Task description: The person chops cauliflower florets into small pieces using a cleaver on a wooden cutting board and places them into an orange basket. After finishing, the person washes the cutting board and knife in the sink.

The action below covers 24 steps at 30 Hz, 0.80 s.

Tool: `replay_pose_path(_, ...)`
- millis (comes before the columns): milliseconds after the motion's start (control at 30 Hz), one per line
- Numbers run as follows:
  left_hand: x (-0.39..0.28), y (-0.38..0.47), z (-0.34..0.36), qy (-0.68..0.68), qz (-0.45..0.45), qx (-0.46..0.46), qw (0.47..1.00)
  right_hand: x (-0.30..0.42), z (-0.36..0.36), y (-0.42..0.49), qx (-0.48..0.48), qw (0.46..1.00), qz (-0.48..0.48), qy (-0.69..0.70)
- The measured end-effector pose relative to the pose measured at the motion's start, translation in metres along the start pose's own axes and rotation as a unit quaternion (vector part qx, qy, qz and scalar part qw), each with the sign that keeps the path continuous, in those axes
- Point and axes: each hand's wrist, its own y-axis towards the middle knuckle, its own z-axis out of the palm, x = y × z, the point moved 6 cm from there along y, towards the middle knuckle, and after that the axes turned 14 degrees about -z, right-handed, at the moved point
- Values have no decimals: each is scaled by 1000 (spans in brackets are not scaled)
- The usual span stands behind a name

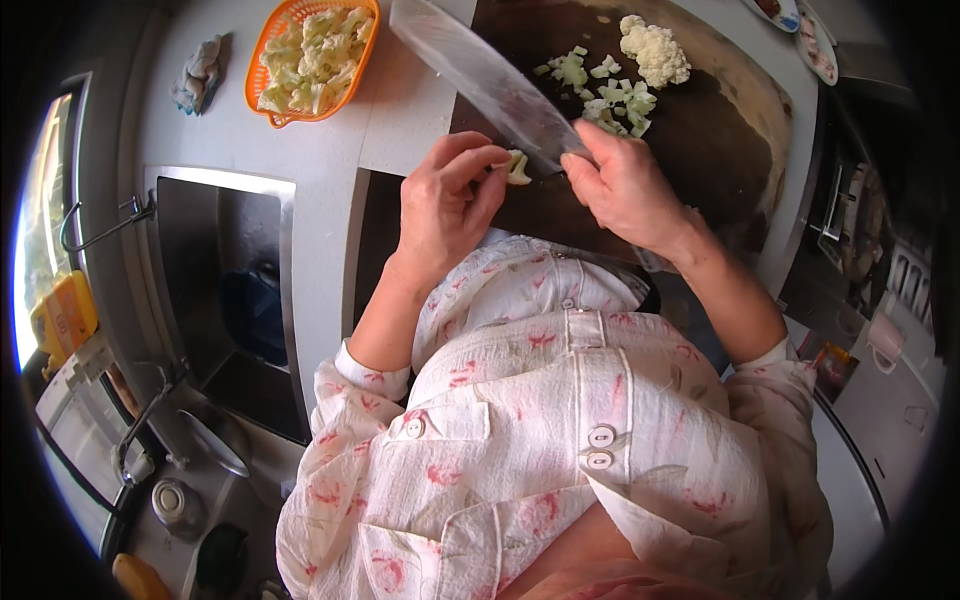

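Note:
My left hand (454,199) pinches a small cauliflower floret (518,168) between thumb and fingers. Its pale stalk sticks out to the right. In my right hand (626,187) is the handle of a broad kitchen cleaver, mostly covered by the fingers. The cleaver's blade (487,82) slants up and left, its heel close to the floret; I cannot tell whether they touch. Both hands are over a dark wooden cutting board (720,161). On the board lie chopped cauliflower stalk pieces (626,101) and a larger cauliflower chunk (656,52).
An orange plastic basket (259,90) of florets stands on the white counter (405,112). Left of it lies a crumpled cloth (199,75). A sink (292,247) with a dark blue basin (255,315) is at the left. Plates of food (817,45) sit at the far right.

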Motion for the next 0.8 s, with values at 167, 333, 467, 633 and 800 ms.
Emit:
replay_pose_path(167,-2,5,7,82,8,-9,997,-8,-5,-5,-26,997,65,42)
replay_pose_path(333,1,3,9,87,-6,-27,996,-10,-7,-10,-62,989,101,87)
replay_pose_path(467,2,-3,13,66,-28,-47,996,-1,-3,-11,-94,985,103,106)
replay_pose_path(633,5,-6,20,38,-34,-54,997,-4,12,-14,-92,986,97,104)
replay_pose_path(800,6,-7,19,27,-39,-55,997,-4,11,-16,-92,994,51,35)
